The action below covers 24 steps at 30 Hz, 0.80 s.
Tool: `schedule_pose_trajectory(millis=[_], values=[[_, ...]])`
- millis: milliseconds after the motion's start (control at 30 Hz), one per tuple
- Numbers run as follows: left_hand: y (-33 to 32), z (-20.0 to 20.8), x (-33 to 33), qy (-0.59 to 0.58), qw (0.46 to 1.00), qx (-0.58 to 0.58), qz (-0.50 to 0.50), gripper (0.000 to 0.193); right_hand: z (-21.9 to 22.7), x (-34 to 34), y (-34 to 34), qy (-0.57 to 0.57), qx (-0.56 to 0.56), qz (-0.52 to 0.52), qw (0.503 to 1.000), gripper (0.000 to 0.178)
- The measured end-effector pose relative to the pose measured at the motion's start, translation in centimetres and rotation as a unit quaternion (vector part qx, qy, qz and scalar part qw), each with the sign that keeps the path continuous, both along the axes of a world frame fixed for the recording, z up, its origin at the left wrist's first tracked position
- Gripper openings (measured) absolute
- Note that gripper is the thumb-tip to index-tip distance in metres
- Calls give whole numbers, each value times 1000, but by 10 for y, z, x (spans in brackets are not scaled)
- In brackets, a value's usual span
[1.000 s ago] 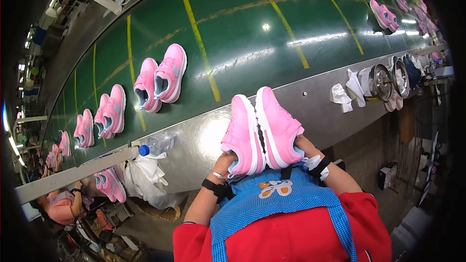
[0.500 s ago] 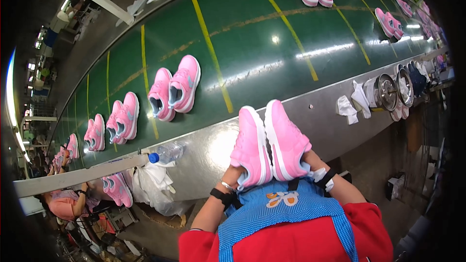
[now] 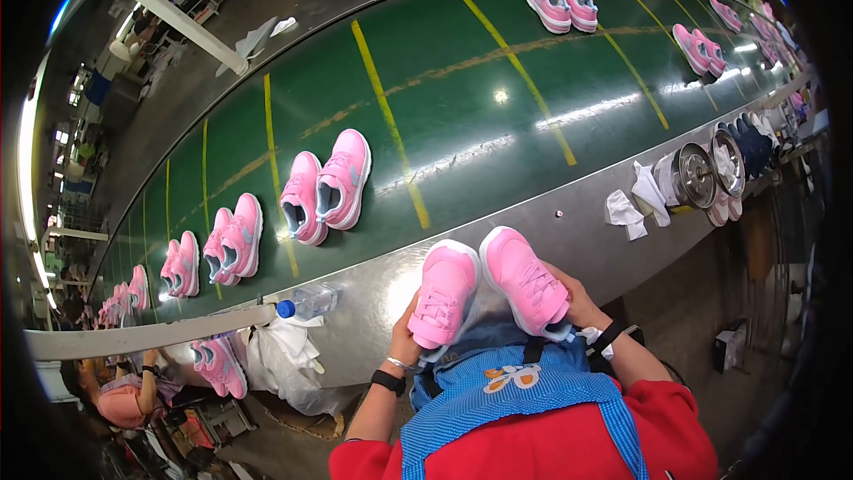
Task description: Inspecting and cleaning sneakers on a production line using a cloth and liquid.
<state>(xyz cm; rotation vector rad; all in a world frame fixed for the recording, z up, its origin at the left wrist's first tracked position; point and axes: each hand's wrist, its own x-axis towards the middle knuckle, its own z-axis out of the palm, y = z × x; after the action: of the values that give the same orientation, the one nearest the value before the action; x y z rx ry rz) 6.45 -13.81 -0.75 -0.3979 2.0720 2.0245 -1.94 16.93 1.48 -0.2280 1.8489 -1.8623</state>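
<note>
Two pink sneakers with white soles are held up in front of my blue apron, toes pointing away from me. My left hand point(image 3: 406, 335) is closed around the heel end of the left sneaker point(image 3: 444, 292). Around the outer side and heel of the right sneaker point(image 3: 522, 280) my right hand point(image 3: 573, 298) is closed. Their laces and uppers face upward, and a gap lies between the toes. Parts of my fingers are hidden behind the shoes. Beyond them runs the grey metal ledge point(image 3: 569, 238) of a green conveyor belt point(image 3: 462, 116).
Pairs of pink sneakers point(image 3: 342, 180) stand along the belt between yellow lines. White cloths point(image 3: 626, 213) and round metal tins point(image 3: 693, 173) sit on the ledge at right. A blue-capped bottle point(image 3: 311, 301) and a metal bar point(image 3: 151, 333) are at left, near another person point(image 3: 124, 400).
The two sneakers have turned from sole-to-sole on their sides to uppers facing up, and their toes have moved nearer to me. Both hands still hold them.
</note>
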Motion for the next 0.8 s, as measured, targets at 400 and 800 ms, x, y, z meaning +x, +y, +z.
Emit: schedule_pose_trajectory(millis=[400, 800], values=[[-1, 11, 12, 18, 1000, -8, 1, 55, 8, 14, 9, 185, 132, -48, 973, 54], [2, 23, 9, 119, 952, -280, 18, 66, 28, 15, 1, 299, 262, -69, 915, 58]])
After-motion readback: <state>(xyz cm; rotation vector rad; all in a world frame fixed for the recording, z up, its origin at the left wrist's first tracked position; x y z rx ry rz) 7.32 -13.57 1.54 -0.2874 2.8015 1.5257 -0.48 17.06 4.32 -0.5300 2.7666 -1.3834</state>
